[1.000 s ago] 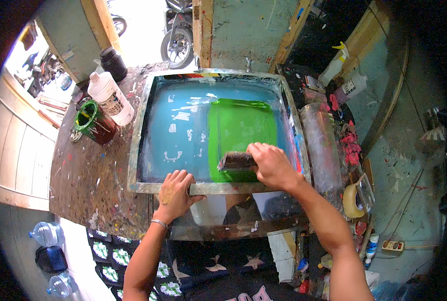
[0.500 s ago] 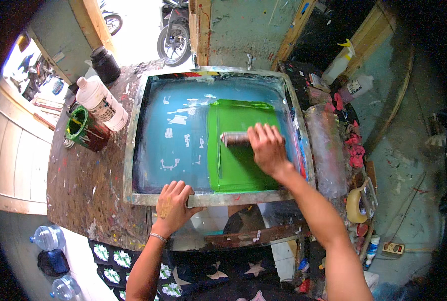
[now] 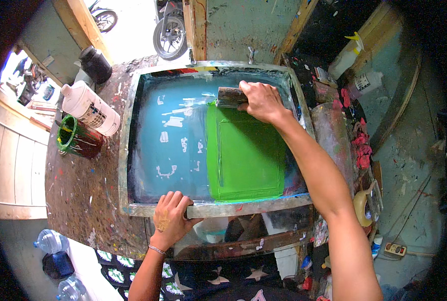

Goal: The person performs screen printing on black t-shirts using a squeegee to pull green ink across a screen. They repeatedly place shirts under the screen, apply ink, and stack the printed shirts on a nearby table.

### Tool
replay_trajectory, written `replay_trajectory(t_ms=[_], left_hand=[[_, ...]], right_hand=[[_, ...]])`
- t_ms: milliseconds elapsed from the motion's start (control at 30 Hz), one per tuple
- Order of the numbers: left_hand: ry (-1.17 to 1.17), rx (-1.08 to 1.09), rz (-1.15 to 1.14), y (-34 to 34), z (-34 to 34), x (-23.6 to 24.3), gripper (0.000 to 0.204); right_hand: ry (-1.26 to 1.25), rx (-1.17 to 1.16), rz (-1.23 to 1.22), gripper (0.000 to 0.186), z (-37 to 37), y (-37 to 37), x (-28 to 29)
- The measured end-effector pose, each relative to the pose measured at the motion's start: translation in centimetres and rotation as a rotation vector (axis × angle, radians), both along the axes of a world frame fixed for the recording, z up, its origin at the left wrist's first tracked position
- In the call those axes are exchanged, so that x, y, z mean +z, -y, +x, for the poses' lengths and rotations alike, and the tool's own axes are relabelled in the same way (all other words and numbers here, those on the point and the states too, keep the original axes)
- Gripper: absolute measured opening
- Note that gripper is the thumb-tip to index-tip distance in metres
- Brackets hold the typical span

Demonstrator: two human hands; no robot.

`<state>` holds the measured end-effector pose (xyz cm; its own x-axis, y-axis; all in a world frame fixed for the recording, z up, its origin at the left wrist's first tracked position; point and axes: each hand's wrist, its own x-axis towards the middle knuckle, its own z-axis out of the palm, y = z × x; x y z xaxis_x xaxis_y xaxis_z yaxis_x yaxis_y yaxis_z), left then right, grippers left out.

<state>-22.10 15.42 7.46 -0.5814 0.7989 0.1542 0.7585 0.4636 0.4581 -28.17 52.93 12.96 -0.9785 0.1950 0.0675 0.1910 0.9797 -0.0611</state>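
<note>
While right hand (image 3: pixel 262 102) grips wooden squeegee (image 3: pixel 232 97) at far end of green-inked screen frame (image 3: pixel 133 150) | left hand (image 3: pixel 170 219) clamps near rail | stroke looks complete; lift next.

Right arm stretched far forward from the lower right edge, elbow nearly straight, forearm bare, wrist angled slightly inward. Right hand (image 3: pixel 261 101) palm down, fingers curled closed in a firm grip, knuckles pointing left. Left arm drawn in close, rising from the bottom edge, elbow bent. Left hand (image 3: pixel 169 218) palm down, fingers folded over an edge, thin bracelet at the wrist.
</note>
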Motion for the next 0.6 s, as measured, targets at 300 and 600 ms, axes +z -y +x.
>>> replay_trajectory(t_ms=[300,600], left_hand=[[-0.026,-0.006,-0.009,-0.1,0.2,0.4,0.050],[-0.058,-0.005,0.024,-0.2,0.6,0.5,0.050]], right_hand=[[-0.057,0.049,0.041,0.016,6.8,4.4,-0.6],[-0.196,0.096,0.020,0.015,17.4,11.5,-1.3]])
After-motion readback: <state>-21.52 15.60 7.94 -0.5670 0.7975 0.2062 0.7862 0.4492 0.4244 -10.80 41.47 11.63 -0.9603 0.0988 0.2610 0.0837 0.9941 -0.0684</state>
